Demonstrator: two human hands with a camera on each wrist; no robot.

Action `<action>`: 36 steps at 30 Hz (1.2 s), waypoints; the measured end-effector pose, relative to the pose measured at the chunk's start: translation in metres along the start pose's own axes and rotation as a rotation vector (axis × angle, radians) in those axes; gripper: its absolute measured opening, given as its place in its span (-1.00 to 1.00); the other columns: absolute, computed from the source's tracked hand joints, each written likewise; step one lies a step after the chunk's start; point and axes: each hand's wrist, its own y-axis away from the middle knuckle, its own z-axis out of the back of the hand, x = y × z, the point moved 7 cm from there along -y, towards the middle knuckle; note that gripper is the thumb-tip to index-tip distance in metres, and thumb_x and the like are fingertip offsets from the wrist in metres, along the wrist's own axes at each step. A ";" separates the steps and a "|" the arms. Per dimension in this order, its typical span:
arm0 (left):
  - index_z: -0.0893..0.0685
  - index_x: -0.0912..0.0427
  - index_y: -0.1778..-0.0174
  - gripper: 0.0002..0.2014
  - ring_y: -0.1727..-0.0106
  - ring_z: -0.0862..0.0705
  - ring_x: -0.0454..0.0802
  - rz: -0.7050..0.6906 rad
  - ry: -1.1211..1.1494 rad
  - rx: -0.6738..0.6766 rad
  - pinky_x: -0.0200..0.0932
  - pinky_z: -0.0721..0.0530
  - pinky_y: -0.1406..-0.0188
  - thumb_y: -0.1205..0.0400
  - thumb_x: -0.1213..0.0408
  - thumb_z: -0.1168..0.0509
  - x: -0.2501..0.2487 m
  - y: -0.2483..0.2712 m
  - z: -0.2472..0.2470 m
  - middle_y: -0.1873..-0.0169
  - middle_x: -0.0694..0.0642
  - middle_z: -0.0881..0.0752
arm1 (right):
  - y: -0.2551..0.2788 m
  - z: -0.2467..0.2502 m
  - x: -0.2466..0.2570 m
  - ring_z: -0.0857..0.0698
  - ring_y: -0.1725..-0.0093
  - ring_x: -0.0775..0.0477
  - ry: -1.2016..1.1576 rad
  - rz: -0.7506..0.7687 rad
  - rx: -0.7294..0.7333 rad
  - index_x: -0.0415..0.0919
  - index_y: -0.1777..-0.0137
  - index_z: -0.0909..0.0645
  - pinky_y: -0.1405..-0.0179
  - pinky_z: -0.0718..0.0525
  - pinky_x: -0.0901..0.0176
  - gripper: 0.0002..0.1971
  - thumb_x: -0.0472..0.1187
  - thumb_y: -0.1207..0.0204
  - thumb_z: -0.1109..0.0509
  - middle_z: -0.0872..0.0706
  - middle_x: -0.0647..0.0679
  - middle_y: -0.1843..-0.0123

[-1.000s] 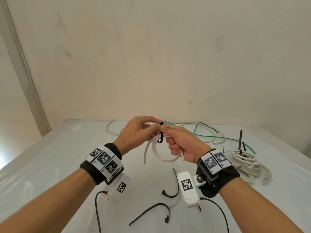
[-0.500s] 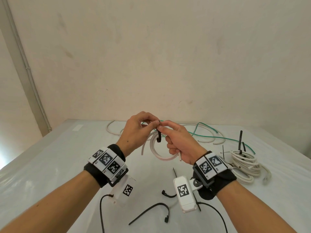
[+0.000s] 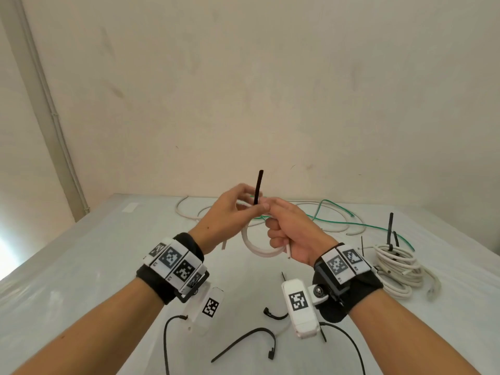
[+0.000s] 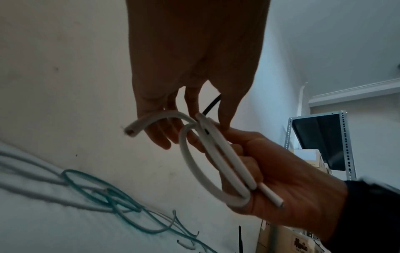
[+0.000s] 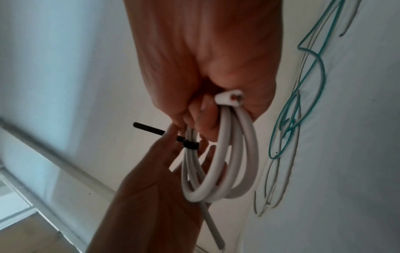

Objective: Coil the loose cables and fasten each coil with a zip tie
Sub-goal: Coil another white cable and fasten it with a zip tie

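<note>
A short white cable coil (image 3: 251, 246) hangs above the table between both hands. My right hand (image 3: 273, 223) grips the coil's side, fingers curled round the strands (image 5: 216, 194). A black zip tie (image 5: 190, 145) wraps the strands near the top, and its tail (image 3: 258, 188) sticks straight up. My left hand (image 3: 253, 205) pinches that tail just above the coil. In the left wrist view the coil (image 4: 188, 164) has two free cut ends, and the tie (image 4: 211, 106) shows between my left fingers.
A tied white coil (image 3: 395, 269) with upright black tie tails lies at the right. Loose white and green cables (image 3: 324, 212) sprawl at the back near the wall. Several spare black zip ties (image 3: 249, 339) lie on the white table (image 3: 81, 266) below my wrists.
The zip tie was a small loop at the coil's top; now it sits tight around the strands, its tail drawn up and standing straight. Both hands rose slightly.
</note>
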 end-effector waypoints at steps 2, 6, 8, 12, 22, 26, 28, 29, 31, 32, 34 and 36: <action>-0.80 0.12 -0.14 -0.81 -0.06 -0.85 0.16 0.053 0.078 0.007 0.01 -0.85 -0.02 -0.66 0.18 -0.53 0.010 0.005 -0.004 -0.05 0.27 -0.77 | 0.000 0.000 -0.003 -0.11 0.57 0.13 -0.035 -0.013 -0.012 -0.09 -0.21 -0.65 0.71 -0.18 0.34 -0.84 -0.06 -0.81 -0.30 -0.17 0.07 0.44; -0.80 0.34 -0.10 -0.86 0.12 -0.86 0.15 0.047 0.277 -0.051 -0.13 -0.80 0.07 -0.65 0.39 -0.51 0.015 0.008 -0.001 0.03 0.41 -0.78 | 0.002 0.004 -0.005 -0.11 0.57 0.12 -0.138 0.011 -0.023 -0.14 -0.13 -0.63 0.69 -0.20 0.32 -0.83 -0.09 -0.84 -0.26 -0.16 0.06 0.45; -0.83 0.33 -0.09 -0.86 0.15 -0.85 0.10 0.036 0.305 -0.083 -0.16 -0.76 0.05 -0.65 0.40 -0.51 0.017 0.008 0.001 0.15 0.30 -0.83 | -0.001 0.007 -0.005 -0.11 0.58 0.13 -0.219 0.036 -0.052 -0.17 -0.08 -0.65 0.70 -0.20 0.32 -0.80 -0.12 -0.85 -0.24 -0.14 0.05 0.46; -0.85 0.27 -0.18 -0.82 0.20 -0.82 -0.01 0.053 0.348 -0.119 -0.28 -0.74 0.12 -0.71 0.36 -0.43 0.017 0.009 0.001 0.20 0.15 -0.88 | -0.002 0.007 -0.005 -0.10 0.56 0.10 -0.204 0.084 -0.083 -0.16 -0.16 -0.70 0.68 -0.19 0.30 -0.75 -0.10 -0.86 -0.20 -0.15 0.04 0.47; -0.93 0.08 -0.03 -0.80 0.25 -0.83 0.02 -0.009 0.039 -0.060 -0.16 -0.77 0.14 -0.75 0.13 -0.40 0.004 -0.001 -0.001 0.29 0.15 -0.89 | 0.011 0.005 0.003 -0.16 0.55 0.08 0.013 0.126 -0.081 -0.05 -0.16 -0.63 0.60 -0.20 0.25 -0.79 -0.02 -0.65 -0.52 -0.41 0.20 0.57; -0.93 -0.01 -0.03 -0.82 0.08 -0.84 -0.09 -0.037 0.032 -0.121 -0.06 -0.79 -0.08 -0.72 0.07 -0.44 0.011 0.001 0.002 0.16 0.00 -0.90 | 0.011 0.005 0.001 -0.16 0.55 0.07 0.019 0.113 -0.080 0.01 -0.08 -0.62 0.64 -0.25 0.27 -0.84 -0.01 -0.64 -0.53 -0.35 0.17 0.56; -0.94 -0.12 0.03 -0.89 -0.06 -0.80 -0.15 -0.086 -0.035 -0.217 -0.03 -0.74 -0.16 -0.67 0.05 -0.49 0.015 0.002 0.009 0.05 -0.09 -0.85 | 0.011 0.003 -0.001 -0.16 0.54 0.07 0.031 0.106 -0.063 0.01 -0.11 -0.65 0.65 -0.26 0.28 -0.86 -0.03 -0.66 -0.51 -0.32 0.15 0.55; -0.94 -0.13 0.04 -0.92 -0.07 -0.78 -0.17 -0.113 -0.049 -0.266 -0.05 -0.72 -0.16 -0.65 0.08 -0.52 0.015 0.004 0.012 0.04 -0.11 -0.83 | 0.010 0.003 -0.002 -0.17 0.54 0.07 0.029 0.103 -0.057 0.00 -0.15 -0.66 0.64 -0.26 0.28 -0.87 -0.05 -0.68 -0.49 -0.31 0.15 0.54; -0.94 -0.05 0.02 -0.92 -0.03 -0.79 -0.14 -0.166 -0.010 -0.321 -0.03 -0.72 -0.12 -0.63 0.19 -0.54 0.012 0.007 0.014 0.08 -0.10 -0.83 | 0.008 0.003 -0.003 -0.17 0.55 0.08 -0.004 0.094 -0.058 -0.02 -0.20 -0.69 0.64 -0.25 0.28 -0.88 -0.09 -0.72 -0.45 -0.29 0.14 0.53; -0.94 0.00 0.00 -0.91 0.00 -0.80 -0.10 -0.188 0.016 -0.331 0.01 -0.73 -0.10 -0.64 0.23 -0.54 0.010 0.008 0.013 0.10 -0.07 -0.84 | 0.007 0.003 -0.004 -0.16 0.56 0.09 -0.024 0.092 -0.063 -0.04 -0.22 -0.71 0.65 -0.25 0.29 -0.87 -0.10 -0.73 -0.44 -0.27 0.13 0.52; -0.94 0.04 -0.03 -0.89 0.03 -0.81 -0.01 -0.213 0.049 -0.340 0.11 -0.75 -0.07 -0.65 0.27 -0.52 0.008 0.011 0.012 0.14 -0.03 -0.85 | 0.004 0.003 -0.004 -0.16 0.56 0.09 -0.043 0.093 -0.078 -0.07 -0.26 -0.75 0.67 -0.25 0.29 -0.82 -0.10 -0.75 -0.42 -0.23 0.10 0.50; -0.93 0.02 -0.04 -0.89 0.06 -0.80 0.05 -0.218 0.050 -0.354 0.21 -0.73 -0.04 -0.66 0.26 -0.51 0.010 0.012 0.013 0.18 -0.01 -0.84 | 0.003 0.003 -0.004 -0.14 0.57 0.10 -0.048 0.102 -0.098 -0.11 -0.27 -0.79 0.67 -0.24 0.30 -0.79 -0.12 -0.77 -0.38 -0.18 0.07 0.47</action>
